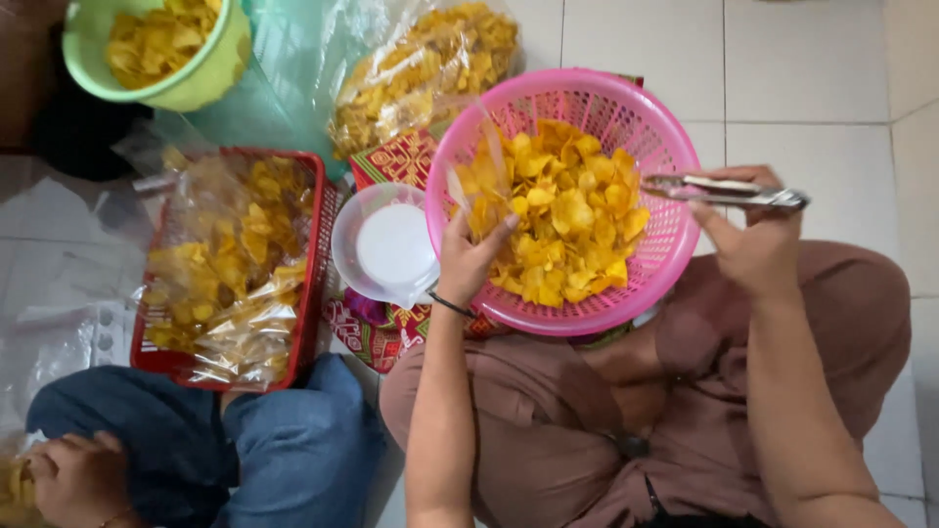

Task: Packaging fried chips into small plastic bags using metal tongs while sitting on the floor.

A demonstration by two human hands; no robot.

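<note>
Over lap, on floor tiles: pink basket [661, 132] full of yellow chips [572, 220], rim resting against knees in brown trousers [704, 391], prob. so both hands stay free and chips sit within short reach. Left hand [469, 256] over near-left part of basket, fingers pinched on mouth of small clear bag [481, 181], held upright w/ opening upward, apparently to keep it wide for filling; some chips already visible inside bag. Right hand [748, 244] at basket's right rim, clenched round metal tongs [724, 190], tips pointing left toward chip pile, lying roughly level above rim; tong tips look closed or nearly so, nothing seen between them. Just left of basket, touching or nearly: clear round container w/ white lid or base [391, 244], sitting on red patterned cloth [401, 161], handy to left hand. Further left, red crate [315, 284] stacked w/ filled clear bags of chips [230, 269], looks like a spot for finished packs, set between the two people. Top left: green bucket [201, 73] w/ more chips; beside it big clear sack of chips [425, 68] lying open-ish on floor, likely bulk stock. Bottom left: another person in blue jeans [196, 440], one hand [78, 479] near own knee, holding sth. yellowish at frame edge, can't tell what.
</note>
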